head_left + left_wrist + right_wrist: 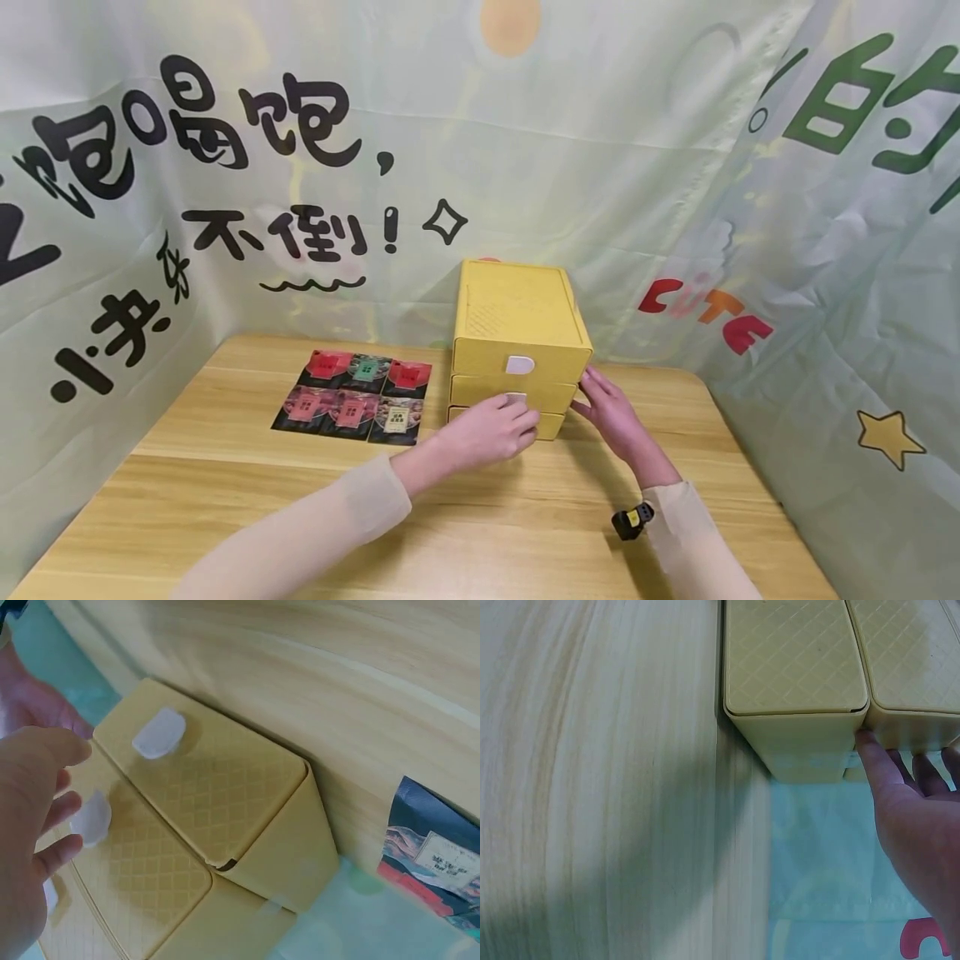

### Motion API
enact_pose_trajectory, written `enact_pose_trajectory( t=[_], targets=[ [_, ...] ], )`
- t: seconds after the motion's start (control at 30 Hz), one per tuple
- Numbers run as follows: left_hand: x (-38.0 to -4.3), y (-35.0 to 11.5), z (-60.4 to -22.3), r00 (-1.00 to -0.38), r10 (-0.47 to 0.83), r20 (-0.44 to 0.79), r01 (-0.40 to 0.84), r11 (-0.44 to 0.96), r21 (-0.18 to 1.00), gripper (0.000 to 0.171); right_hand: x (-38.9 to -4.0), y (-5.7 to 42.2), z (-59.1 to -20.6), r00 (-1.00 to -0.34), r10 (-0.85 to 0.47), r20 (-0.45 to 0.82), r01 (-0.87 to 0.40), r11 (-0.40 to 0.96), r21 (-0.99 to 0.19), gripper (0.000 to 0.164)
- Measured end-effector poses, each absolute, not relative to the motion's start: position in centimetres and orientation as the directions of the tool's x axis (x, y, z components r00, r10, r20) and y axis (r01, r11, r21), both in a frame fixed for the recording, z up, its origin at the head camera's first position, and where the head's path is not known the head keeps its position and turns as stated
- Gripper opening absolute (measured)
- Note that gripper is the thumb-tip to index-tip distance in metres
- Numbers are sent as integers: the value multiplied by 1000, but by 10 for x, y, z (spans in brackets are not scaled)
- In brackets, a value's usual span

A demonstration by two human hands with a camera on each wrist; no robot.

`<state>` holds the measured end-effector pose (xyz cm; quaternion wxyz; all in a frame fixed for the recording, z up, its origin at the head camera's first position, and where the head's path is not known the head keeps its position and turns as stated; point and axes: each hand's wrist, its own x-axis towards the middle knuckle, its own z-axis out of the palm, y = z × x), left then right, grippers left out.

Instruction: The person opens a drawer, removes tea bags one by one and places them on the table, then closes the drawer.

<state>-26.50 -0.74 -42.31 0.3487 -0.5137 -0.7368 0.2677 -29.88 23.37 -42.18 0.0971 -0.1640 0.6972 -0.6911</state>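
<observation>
A yellow three-drawer box [517,304] with a quilted pattern and white tab handles stands on the table. My left hand [491,433] is in front of it, fingers loosely bent over the middle drawer's handle [91,819]; nothing is pinched between them in the left wrist view. The bottom drawer's handle [160,733] shows beyond the fingertips. Against the box's right side rests my right hand [615,417]. Its thumb reaches the seam between the lower two drawers in the right wrist view, with the other fingers extended along the side.
Left of the box, several dark food sachets [352,396] with red, green and cream labels lie in two rows. The wooden table [495,533] meets a printed cloth backdrop [600,192] behind and at both sides. A black wrist camera [632,521] sits on my right wrist.
</observation>
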Motion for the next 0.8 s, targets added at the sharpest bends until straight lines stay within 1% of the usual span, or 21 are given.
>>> enact_pose_trajectory(
  t=[0.1, 0.2, 0.27, 0.53, 0.8],
  targets=[
    [-265, -6, -428, -293, 936, 197, 572, 337, -748, 21, -302, 235, -425, -928, -360, 96, -94, -22, -995, 55],
    [-264, -5, -434, -352, 917, 190, 564, 369, -739, 21, -306, 236, -431, -932, -350, 93, -86, -35, -996, 54],
    [-264, -4, -437, -379, 906, 188, 562, 387, -731, 21, -308, 237, -434, -934, -345, 92, -83, -40, -996, 54],
    [-261, 3, -448, -438, 887, 148, 552, 395, -735, 21, -311, 237, -437, -932, -346, 105, -99, -35, -994, 57],
    [-261, 11, -453, -470, 868, 161, 537, 426, -728, 24, -305, 235, -430, -932, -352, 89, -86, -24, -996, 55]
  ],
)
